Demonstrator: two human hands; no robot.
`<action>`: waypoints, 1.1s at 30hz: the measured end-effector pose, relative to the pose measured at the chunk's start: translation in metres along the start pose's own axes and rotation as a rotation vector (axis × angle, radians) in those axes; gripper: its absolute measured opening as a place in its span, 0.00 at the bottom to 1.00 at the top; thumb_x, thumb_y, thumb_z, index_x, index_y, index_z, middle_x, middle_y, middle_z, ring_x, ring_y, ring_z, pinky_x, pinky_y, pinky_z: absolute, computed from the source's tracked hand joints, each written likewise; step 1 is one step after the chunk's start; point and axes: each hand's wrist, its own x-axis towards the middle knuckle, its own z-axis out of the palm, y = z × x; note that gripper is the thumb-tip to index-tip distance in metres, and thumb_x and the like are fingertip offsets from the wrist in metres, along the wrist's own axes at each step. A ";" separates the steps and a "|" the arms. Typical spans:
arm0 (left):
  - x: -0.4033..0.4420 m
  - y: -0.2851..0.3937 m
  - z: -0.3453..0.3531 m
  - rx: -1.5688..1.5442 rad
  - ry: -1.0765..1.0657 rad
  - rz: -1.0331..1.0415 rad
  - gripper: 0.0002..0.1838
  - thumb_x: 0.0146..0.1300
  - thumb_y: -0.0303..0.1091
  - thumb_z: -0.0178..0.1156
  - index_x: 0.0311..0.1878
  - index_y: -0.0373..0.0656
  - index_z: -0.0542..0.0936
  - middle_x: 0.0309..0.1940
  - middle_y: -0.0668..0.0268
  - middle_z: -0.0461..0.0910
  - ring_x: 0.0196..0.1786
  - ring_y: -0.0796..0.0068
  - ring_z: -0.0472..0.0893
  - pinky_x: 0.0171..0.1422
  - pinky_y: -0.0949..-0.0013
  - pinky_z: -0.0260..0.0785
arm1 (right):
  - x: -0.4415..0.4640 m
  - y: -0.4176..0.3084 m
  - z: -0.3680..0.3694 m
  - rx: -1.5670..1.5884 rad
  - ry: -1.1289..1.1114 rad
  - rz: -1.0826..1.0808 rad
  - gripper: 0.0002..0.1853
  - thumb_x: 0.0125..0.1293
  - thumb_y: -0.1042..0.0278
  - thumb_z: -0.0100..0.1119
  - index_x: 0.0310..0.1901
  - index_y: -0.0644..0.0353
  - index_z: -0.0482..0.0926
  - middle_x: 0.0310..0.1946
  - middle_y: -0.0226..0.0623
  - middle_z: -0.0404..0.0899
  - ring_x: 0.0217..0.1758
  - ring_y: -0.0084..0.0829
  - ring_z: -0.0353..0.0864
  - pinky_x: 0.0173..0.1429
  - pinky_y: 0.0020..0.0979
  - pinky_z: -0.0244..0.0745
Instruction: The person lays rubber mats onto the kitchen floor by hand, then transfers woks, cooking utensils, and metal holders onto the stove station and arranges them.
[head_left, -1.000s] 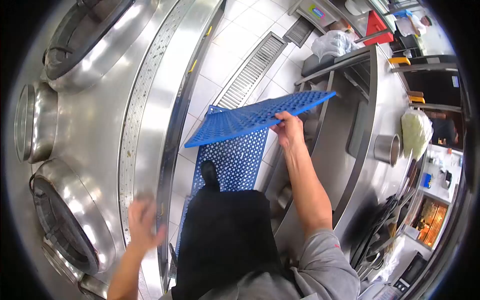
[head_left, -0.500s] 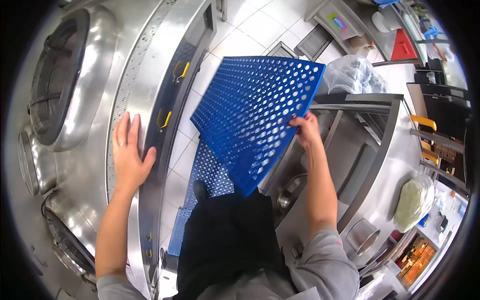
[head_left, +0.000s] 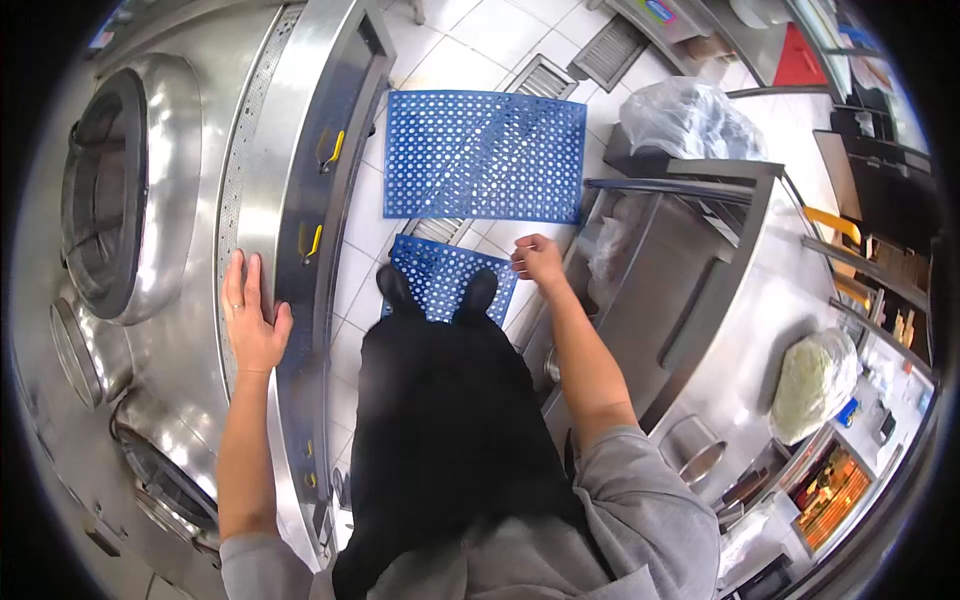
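Observation:
A blue perforated floor mat (head_left: pixel 484 155) lies on the white tiles ahead of me. Part of a second blue mat (head_left: pixel 445 275) shows under my black shoes. My right hand (head_left: pixel 540 260) hangs in front of my body, fingers loosely curled and slightly apart, with nothing in it. In this view it is just below the far mat's near edge, apart from it. On the steel counter's front edge (head_left: pixel 262 215) rests my left hand (head_left: pixel 258 315), flat with the fingers stretched out; a ring is on one finger.
Large round steel cookers (head_left: pixel 135 190) line the left counter, which has yellow-handled valves (head_left: pixel 312 243) on its front. To the right stands a steel cabinet (head_left: pixel 625 290) with a plastic-wrapped bundle (head_left: pixel 690 120) beyond it. Floor drain grates (head_left: pixel 607 55) lie further ahead.
The mat that my right hand held up by its edge now lies flat on the floor. My right hand has let go and moved left. My left hand stays on the counter edge.

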 end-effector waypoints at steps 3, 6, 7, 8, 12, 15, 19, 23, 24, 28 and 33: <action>-0.002 0.003 -0.003 -0.008 -0.001 -0.003 0.42 0.52 0.29 0.61 0.75 0.43 0.62 0.76 0.51 0.55 0.75 0.46 0.59 0.78 0.51 0.51 | -0.037 -0.011 -0.005 0.013 -0.051 0.003 0.10 0.61 0.77 0.56 0.44 0.65 0.78 0.27 0.38 0.83 0.24 0.27 0.83 0.23 0.28 0.77; -0.004 0.011 -0.009 -0.011 0.006 -0.019 0.42 0.52 0.29 0.61 0.75 0.44 0.63 0.76 0.53 0.55 0.75 0.46 0.59 0.77 0.52 0.53 | -0.049 -0.006 -0.026 -0.048 -0.072 0.009 0.09 0.63 0.73 0.57 0.45 0.62 0.79 0.30 0.37 0.84 0.27 0.27 0.84 0.27 0.29 0.78; -0.004 0.013 -0.009 -0.015 0.002 -0.026 0.42 0.52 0.29 0.61 0.74 0.44 0.63 0.76 0.54 0.55 0.75 0.47 0.59 0.77 0.52 0.54 | -0.050 -0.006 -0.035 -0.071 -0.043 0.007 0.10 0.64 0.71 0.57 0.46 0.60 0.78 0.32 0.36 0.85 0.29 0.27 0.84 0.30 0.30 0.79; -0.009 0.011 -0.008 -0.010 0.019 -0.010 0.43 0.52 0.28 0.61 0.75 0.44 0.62 0.77 0.54 0.55 0.75 0.47 0.58 0.77 0.52 0.53 | -0.054 -0.004 -0.043 -0.055 -0.011 0.014 0.10 0.64 0.71 0.57 0.46 0.60 0.78 0.32 0.36 0.85 0.28 0.27 0.84 0.30 0.30 0.79; -0.004 0.016 -0.013 -0.025 0.014 0.017 0.43 0.52 0.29 0.61 0.75 0.45 0.62 0.77 0.55 0.54 0.75 0.48 0.58 0.77 0.52 0.53 | -0.075 0.008 -0.069 0.071 0.098 0.017 0.10 0.63 0.73 0.56 0.45 0.61 0.79 0.30 0.35 0.84 0.27 0.27 0.83 0.27 0.29 0.77; -0.009 0.022 -0.015 -0.018 -0.001 -0.009 0.43 0.52 0.29 0.61 0.75 0.45 0.61 0.77 0.55 0.54 0.75 0.48 0.58 0.77 0.52 0.53 | -0.114 0.008 -0.078 0.133 0.116 0.004 0.11 0.62 0.74 0.55 0.45 0.62 0.79 0.29 0.33 0.83 0.26 0.25 0.82 0.26 0.28 0.75; -0.007 0.026 -0.011 -0.007 0.016 0.033 0.44 0.52 0.28 0.61 0.76 0.46 0.60 0.77 0.55 0.54 0.75 0.47 0.59 0.78 0.51 0.52 | -0.128 0.024 -0.088 0.201 0.115 -0.040 0.10 0.61 0.73 0.56 0.44 0.62 0.80 0.29 0.34 0.83 0.26 0.25 0.82 0.26 0.28 0.75; -0.009 0.029 -0.006 0.018 0.020 0.033 0.44 0.52 0.28 0.60 0.76 0.46 0.60 0.77 0.54 0.54 0.75 0.47 0.59 0.78 0.51 0.52 | -0.120 0.042 -0.086 0.101 0.180 -0.004 0.09 0.61 0.72 0.58 0.42 0.62 0.81 0.29 0.35 0.84 0.26 0.25 0.83 0.27 0.28 0.75; -0.012 0.030 -0.010 0.026 0.014 0.020 0.44 0.52 0.28 0.60 0.76 0.46 0.60 0.77 0.54 0.54 0.75 0.47 0.58 0.78 0.51 0.52 | -0.121 0.043 -0.083 0.095 0.158 -0.009 0.09 0.61 0.71 0.59 0.41 0.62 0.82 0.27 0.35 0.84 0.26 0.25 0.83 0.27 0.29 0.76; -0.011 0.031 -0.011 0.042 0.004 0.017 0.44 0.53 0.28 0.60 0.76 0.46 0.59 0.77 0.54 0.53 0.75 0.47 0.58 0.78 0.52 0.52 | -0.120 0.052 -0.079 -0.072 0.180 -0.092 0.07 0.60 0.71 0.60 0.38 0.62 0.83 0.24 0.37 0.83 0.27 0.27 0.84 0.31 0.32 0.77; -0.005 0.033 -0.005 0.058 -0.005 0.025 0.43 0.53 0.28 0.60 0.76 0.43 0.59 0.77 0.52 0.53 0.76 0.47 0.57 0.78 0.53 0.51 | -0.133 0.071 -0.079 -0.035 0.143 0.009 0.07 0.58 0.70 0.61 0.36 0.63 0.83 0.26 0.40 0.84 0.28 0.30 0.85 0.36 0.34 0.78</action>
